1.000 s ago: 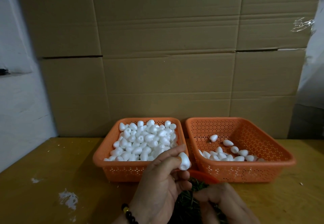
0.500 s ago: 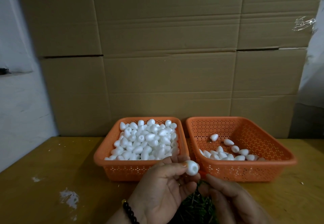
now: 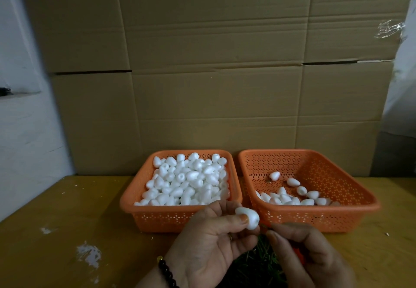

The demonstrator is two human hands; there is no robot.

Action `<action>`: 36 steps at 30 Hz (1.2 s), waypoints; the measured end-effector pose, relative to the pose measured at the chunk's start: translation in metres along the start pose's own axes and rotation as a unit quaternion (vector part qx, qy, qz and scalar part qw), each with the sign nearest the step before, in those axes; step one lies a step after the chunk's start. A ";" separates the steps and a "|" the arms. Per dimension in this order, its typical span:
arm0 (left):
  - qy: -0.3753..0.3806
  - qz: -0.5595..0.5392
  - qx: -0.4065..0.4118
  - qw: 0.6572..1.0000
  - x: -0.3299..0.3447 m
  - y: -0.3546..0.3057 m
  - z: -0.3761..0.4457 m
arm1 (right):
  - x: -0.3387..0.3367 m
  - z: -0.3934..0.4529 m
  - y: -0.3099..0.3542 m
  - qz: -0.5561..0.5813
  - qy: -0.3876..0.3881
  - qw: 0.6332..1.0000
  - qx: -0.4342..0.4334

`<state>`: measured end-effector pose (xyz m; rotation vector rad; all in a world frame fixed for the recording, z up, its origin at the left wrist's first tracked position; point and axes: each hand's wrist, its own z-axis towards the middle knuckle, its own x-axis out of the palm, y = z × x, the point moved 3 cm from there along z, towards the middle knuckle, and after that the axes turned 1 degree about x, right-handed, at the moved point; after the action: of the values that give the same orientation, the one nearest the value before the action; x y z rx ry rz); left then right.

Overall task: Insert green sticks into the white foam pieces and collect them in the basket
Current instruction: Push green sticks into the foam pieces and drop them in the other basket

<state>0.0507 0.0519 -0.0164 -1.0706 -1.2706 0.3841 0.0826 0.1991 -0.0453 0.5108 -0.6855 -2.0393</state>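
Cardboard-backed yellow worktop (image 3: pixel 67 209), two orange baskets, my hands working in front.

Left hand (image 3: pixel 209 240) fingers (image 3: pixel 236 219) pinch a white foam piece (image 3: pixel 248 218), blunt end turned toward my right hand (image 3: pixel 308 254), whose fingers look pinched, probably on a stick I cannot see. Green sticks (image 3: pixel 258 263) lie below for quick reach. Left basket (image 3: pixel 157 218) supplies foam; right basket (image 3: pixel 315 220) collects finished pieces.

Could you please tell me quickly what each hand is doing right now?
Left hand: closed on a small white egg-shaped foam piece.
Right hand: fingers pinched together beside the foam; whether they hold anything cannot be told.
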 end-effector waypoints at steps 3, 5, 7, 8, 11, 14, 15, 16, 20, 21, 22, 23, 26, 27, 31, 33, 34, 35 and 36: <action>0.000 0.001 0.003 1.000 0.001 0.001 0.000 | 0.001 -0.002 -0.003 0.002 -0.015 1.000 0.004; 0.002 0.000 0.005 1.000 0.001 0.001 0.000 | 0.001 -0.005 -0.004 0.018 -0.032 0.999 0.011; 0.002 0.000 0.007 1.000 0.001 0.001 0.000 | 0.002 -0.006 -0.005 0.033 -0.026 0.999 0.011; 0.001 0.003 0.009 1.000 0.001 0.001 0.000 | 0.002 -0.005 -0.004 0.033 -0.019 0.999 0.009; -0.002 0.007 0.011 1.000 0.003 0.003 0.000 | 0.001 -0.004 -0.004 0.018 -0.016 1.000 0.010; -0.003 0.007 0.005 1.000 0.005 0.004 0.000 | 0.001 -0.002 0.000 0.007 -0.010 1.000 0.012; -0.005 0.007 0.005 1.000 0.005 0.004 0.000 | 0.001 -0.002 0.003 0.004 -0.008 1.000 0.012; -0.005 0.008 0.005 1.000 0.005 0.004 0.000 | 0.001 -0.001 0.005 0.005 -0.007 1.000 0.013; -0.001 0.006 0.003 1.000 0.004 0.004 0.000 | 0.003 0.000 0.004 0.027 -0.002 1.000 0.012; 0.002 0.002 0.003 1.000 0.004 0.004 0.000 | 0.003 0.000 0.003 0.030 -0.004 0.999 0.011; 0.005 -0.001 0.004 1.000 0.004 0.004 0.000 | 0.003 0.000 0.001 0.035 -0.006 0.999 0.012; 0.005 -0.002 0.003 1.000 0.003 0.004 0.000 | 0.003 0.000 0.000 0.040 -0.006 0.999 0.014; 0.001 0.011 0.002 1.000 0.002 0.004 0.001 | 0.004 -0.002 -0.002 0.057 -0.004 0.998 0.027; 0.002 0.017 0.002 1.000 0.002 0.004 0.001 | 0.004 -0.002 -0.003 0.061 -0.003 0.998 0.031; 0.009 0.021 -0.005 1.000 0.002 0.005 0.000 | 0.004 -0.004 -0.003 0.060 -0.001 0.997 0.041; 0.005 0.022 -0.004 1.000 0.002 0.005 0.001 | 0.004 -0.004 -0.003 0.058 -0.006 0.997 0.041; 0.004 0.025 -0.003 1.000 0.002 0.005 0.001 | 0.004 -0.004 -0.003 0.062 -0.008 0.997 0.044; 0.003 0.027 -0.003 1.000 0.002 0.006 0.001 | 0.004 -0.004 -0.004 0.064 -0.008 0.997 0.044; 0.002 0.028 -0.003 1.000 0.002 0.006 0.001 | 0.004 -0.004 -0.004 0.061 -0.008 0.997 0.042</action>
<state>0.0518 0.0569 -0.0202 -1.1132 -1.2405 0.4195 0.0801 0.1964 -0.0514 0.4906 -0.7961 -1.9071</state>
